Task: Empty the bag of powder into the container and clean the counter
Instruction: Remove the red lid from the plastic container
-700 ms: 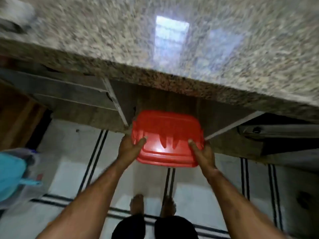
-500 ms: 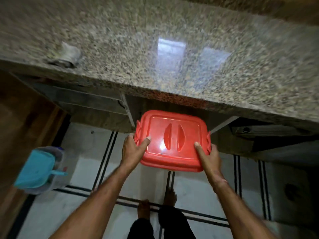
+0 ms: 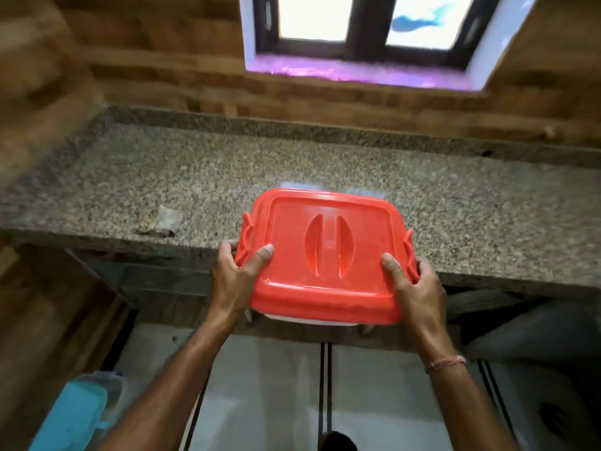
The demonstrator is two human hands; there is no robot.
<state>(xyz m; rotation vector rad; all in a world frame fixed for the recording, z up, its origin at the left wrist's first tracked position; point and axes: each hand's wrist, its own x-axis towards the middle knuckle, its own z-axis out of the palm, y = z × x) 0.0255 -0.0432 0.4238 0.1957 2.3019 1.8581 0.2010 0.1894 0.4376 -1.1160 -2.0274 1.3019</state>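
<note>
Daylight from the blown-out window (image 3: 364, 21) glares faintly on the granite counter (image 3: 130, 177); edges smear with motion blur, wide-angle lines bow.

We've got both arms reaching forward and up from the bottom of the view, forearms bare, elbows out of sight. Our left hand (image 3: 239, 275) clamps the left side of the container (image 3: 327, 255), thumb (image 3: 260, 255) lying flat across the lid's top, fingers curled round the side and hidden beneath. Our right hand (image 3: 414, 284) mirrors it on the right side, thumb pressed on the lid, fingers wrapped past the edge. A thin thread band (image 3: 445, 363) circles our right wrist. Both wrists are bent slightly inward.
</note>
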